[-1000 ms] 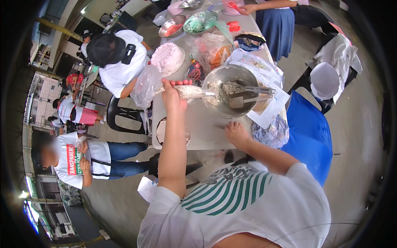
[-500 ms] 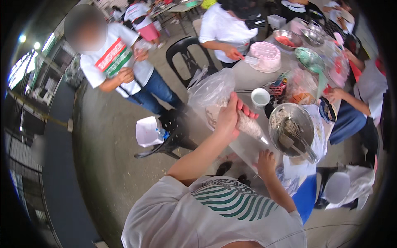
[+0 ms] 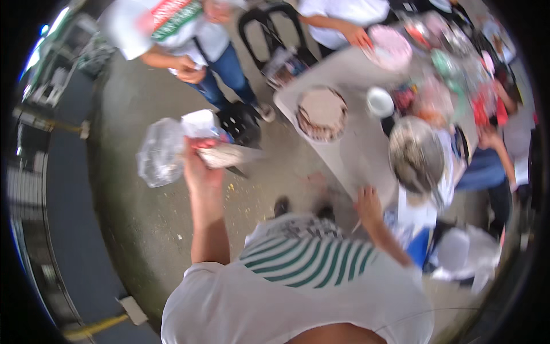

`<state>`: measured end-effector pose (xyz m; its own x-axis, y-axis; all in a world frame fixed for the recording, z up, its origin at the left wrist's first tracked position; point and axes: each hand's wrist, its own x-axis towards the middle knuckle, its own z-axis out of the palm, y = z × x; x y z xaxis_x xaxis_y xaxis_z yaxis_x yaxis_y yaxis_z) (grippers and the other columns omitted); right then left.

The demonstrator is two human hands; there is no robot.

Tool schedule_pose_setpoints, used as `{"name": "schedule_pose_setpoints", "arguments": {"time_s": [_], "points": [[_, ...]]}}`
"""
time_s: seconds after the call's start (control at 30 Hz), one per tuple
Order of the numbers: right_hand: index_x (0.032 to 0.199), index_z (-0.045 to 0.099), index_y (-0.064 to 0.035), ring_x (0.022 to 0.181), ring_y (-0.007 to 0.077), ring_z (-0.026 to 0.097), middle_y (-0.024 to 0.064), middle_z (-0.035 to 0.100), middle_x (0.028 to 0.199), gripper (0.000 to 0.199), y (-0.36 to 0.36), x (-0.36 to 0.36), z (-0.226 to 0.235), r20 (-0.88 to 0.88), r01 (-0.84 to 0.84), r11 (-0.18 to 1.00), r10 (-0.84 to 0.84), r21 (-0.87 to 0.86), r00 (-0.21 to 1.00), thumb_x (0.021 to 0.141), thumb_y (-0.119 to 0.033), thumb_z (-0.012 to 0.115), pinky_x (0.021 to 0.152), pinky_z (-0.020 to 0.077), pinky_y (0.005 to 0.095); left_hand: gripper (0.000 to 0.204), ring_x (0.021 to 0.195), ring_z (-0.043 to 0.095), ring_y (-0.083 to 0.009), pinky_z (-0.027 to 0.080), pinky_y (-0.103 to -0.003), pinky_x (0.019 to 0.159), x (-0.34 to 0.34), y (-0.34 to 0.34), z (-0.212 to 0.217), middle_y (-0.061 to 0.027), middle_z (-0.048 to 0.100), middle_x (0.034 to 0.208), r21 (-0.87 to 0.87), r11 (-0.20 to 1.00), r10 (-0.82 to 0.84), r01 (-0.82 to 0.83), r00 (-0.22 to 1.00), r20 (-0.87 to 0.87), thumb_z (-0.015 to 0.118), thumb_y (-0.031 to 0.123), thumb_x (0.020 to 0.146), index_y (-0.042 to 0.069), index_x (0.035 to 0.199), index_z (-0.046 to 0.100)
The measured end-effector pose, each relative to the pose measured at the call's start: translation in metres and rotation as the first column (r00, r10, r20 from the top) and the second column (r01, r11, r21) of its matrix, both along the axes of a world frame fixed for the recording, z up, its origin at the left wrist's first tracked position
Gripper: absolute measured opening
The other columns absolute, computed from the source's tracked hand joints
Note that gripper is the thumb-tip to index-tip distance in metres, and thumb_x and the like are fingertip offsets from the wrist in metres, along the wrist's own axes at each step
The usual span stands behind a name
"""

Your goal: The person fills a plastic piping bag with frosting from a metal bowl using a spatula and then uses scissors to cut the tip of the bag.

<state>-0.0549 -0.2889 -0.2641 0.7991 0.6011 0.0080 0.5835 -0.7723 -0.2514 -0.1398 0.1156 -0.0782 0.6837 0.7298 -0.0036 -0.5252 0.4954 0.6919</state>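
Out to the left, over the floor, my left hand (image 3: 201,166) is closed round a clear piping bag (image 3: 220,156) of pale beige filling. Its loose plastic top (image 3: 161,153) billows out on the left, and its tip end is blurred. My right hand (image 3: 368,205) lies at the near edge of the table (image 3: 358,155) with its fingers stretched out. A thin pale strip shows beside it; I cannot tell what it is. Beyond, near the table's left corner, stands a round cake (image 3: 322,113) with a pale top and brownish patches round its side.
Right of the cake are a white cup (image 3: 380,102) and a metal bowl (image 3: 416,153) with mixture and utensils. A pink cake (image 3: 388,47) stands farther back by another person's hand (image 3: 358,37). A person in jeans (image 3: 215,77) stands far left near black chairs (image 3: 238,123).
My left hand has swung left with the piping bag, away from over the table, uncovering the cake. My right hand stays at the table edge. The view has tilted down.
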Motion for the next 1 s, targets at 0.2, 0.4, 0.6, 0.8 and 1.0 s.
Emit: {"name": "schedule_pose_setpoints", "arguments": {"time_s": [0.2, 0.4, 0.6, 0.8, 1.0], "points": [[0.110, 0.053, -0.0018, 0.097, 0.0327, 0.052, 0.0157, 0.051, 0.103, 0.047, -0.016, -0.015, 0.004, 0.075, -0.125, 0.989, 0.119, 0.078, 0.990, 0.076, -0.027, 0.072, 0.084, 0.0462, 0.0405, 0.034, 0.075, 0.056, -0.0236, 0.040, -0.054, 0.103, -0.059, 0.076, -0.013, -0.0091, 0.056, 0.068, -0.159, 0.986, 0.047, -0.051, 0.999, -0.025, 0.047, 0.020, 0.096, 0.007, 0.065, 0.048], [0.116, 0.051, -0.0040, 0.105, 0.0343, 0.050, 0.0151, 0.047, 0.114, 0.062, -0.040, -0.041, 0.035, 0.064, -0.289, 0.956, 0.287, 0.039, 0.956, 0.070, -0.037, 0.077, 0.091, 0.0446, 0.0411, 0.034, 0.079, 0.054, -0.0234, 0.036, -0.052, 0.106, -0.071, 0.096, -0.007, -0.0078, 0.051, 0.067, -0.269, 0.954, -0.094, 0.131, 0.985, 0.147, 0.047, 0.019, 0.097, 0.007, 0.065, 0.043], [0.117, 0.053, -0.0136, 0.113, 0.0343, 0.047, 0.0132, 0.044, 0.121, 0.051, -0.047, -0.048, 0.012, 0.108, -0.300, 0.953, 0.302, -0.030, 0.947, 0.075, -0.031, 0.076, 0.095, 0.0433, 0.0418, 0.038, 0.079, 0.054, -0.0239, 0.037, -0.053, 0.106, -0.071, 0.124, -0.010, -0.0081, 0.050, 0.068, -0.256, 0.947, -0.154, 0.192, 0.975, 0.161, 0.039, 0.022, 0.100, 0.007, 0.065, 0.041], [0.100, 0.060, -0.0108, 0.101, 0.0324, 0.050, 0.0138, 0.050, 0.106, 0.022, -0.008, -0.024, 0.016, 0.126, -0.079, 0.964, 0.048, 0.253, 0.991, 0.081, -0.018, 0.070, 0.086, 0.0449, 0.0419, 0.038, 0.079, 0.054, -0.0242, 0.037, -0.054, 0.106, -0.081, 0.142, -0.003, -0.0086, 0.050, 0.067, -0.275, 0.953, -0.095, 0.125, 0.988, 0.119, 0.039, 0.020, 0.100, 0.006, 0.064, 0.040], [0.102, 0.063, -0.0046, 0.095, 0.0197, 0.047, 0.0061, 0.054, 0.099, 0.036, 0.131, 0.035, 0.094, -0.476, 0.295, 0.628, 0.139, 0.720, 0.868, 0.098, -0.037, 0.046, 0.087, 0.0394, 0.0334, 0.038, 0.077, 0.054, -0.0240, 0.038, -0.054, 0.104, -0.085, 0.161, -0.011, -0.0067, 0.048, 0.065, -0.184, 0.982, 0.068, -0.046, 0.991, 0.119, 0.039, 0.019, 0.099, 0.007, 0.064, 0.042]]}}
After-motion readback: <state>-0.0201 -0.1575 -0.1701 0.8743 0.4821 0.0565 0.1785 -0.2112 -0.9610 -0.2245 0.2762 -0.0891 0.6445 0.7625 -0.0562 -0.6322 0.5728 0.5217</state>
